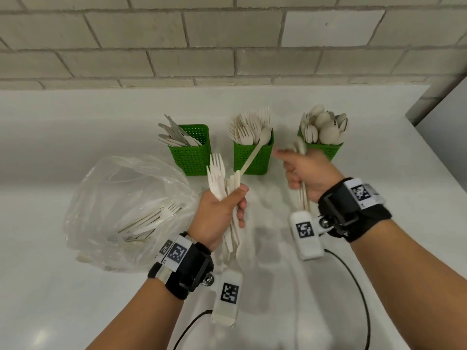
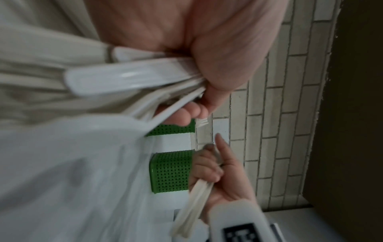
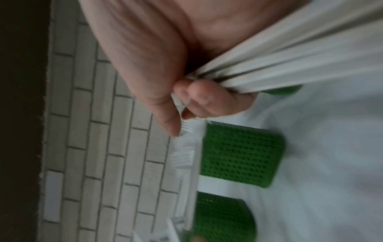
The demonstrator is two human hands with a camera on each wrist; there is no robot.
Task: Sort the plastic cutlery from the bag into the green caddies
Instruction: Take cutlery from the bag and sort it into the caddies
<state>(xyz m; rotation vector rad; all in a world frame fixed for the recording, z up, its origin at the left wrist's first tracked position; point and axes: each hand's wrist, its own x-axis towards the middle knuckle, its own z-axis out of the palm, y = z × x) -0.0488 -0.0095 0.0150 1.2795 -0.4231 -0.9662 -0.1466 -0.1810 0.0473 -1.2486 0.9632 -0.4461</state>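
Note:
Three green caddies stand in a row on the white counter: the left one (image 1: 190, 152) holds knives, the middle one (image 1: 252, 157) forks, the right one (image 1: 328, 149) spoons. My left hand (image 1: 237, 200) grips a mixed bundle of cutlery (image 1: 217, 175), mostly forks, with one spoon (image 1: 249, 161) slanting out toward the middle caddy. In the left wrist view the bundle (image 2: 134, 78) fans out under my thumb. My right hand (image 1: 295, 170) grips several spoons (image 1: 300, 147) just in front of the right caddy; their handles (image 3: 290, 65) show in the right wrist view.
A clear plastic bag (image 1: 121, 205) with more cutlery lies at the left, beside my left wrist. A brick wall (image 1: 227, 46) backs the counter. The counter's edge (image 1: 429, 137) runs diagonally at the right. Black cables (image 1: 364, 299) trail near the front.

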